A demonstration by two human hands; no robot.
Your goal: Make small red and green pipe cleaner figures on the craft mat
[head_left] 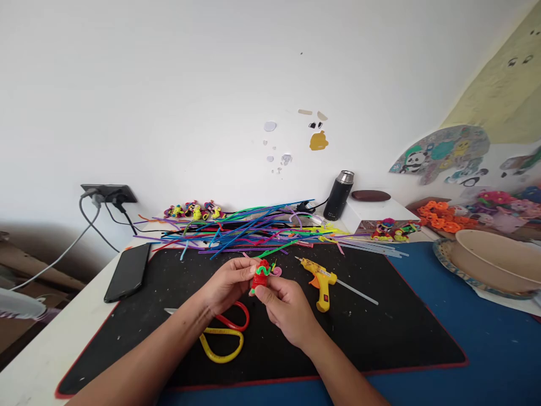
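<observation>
Both hands meet over the black mat (372, 332) around a small red pipe-cleaner figure (261, 276) with a wavy green strip near its top. My left hand (230, 282) pinches its upper left side between thumb and fingers. My right hand (289, 307) grips its lower right side, thumb in front. Just behind the figure lies a small pink coil (276, 271). Scissors (224, 359) with one red and one yellow handle loop rest partly under my left forearm. To the right of my right hand lies a yellow glue gun (323, 282) with a glue stick (358, 292) in its back.
Many coloured pipe cleaners (240, 225) are heaped along the wall, with small finished figures (195, 211) behind them. A black phone (127, 272) lies at left. A black flask (339, 195), a white box (380, 210) and a beige bowl (499, 262) stand at right.
</observation>
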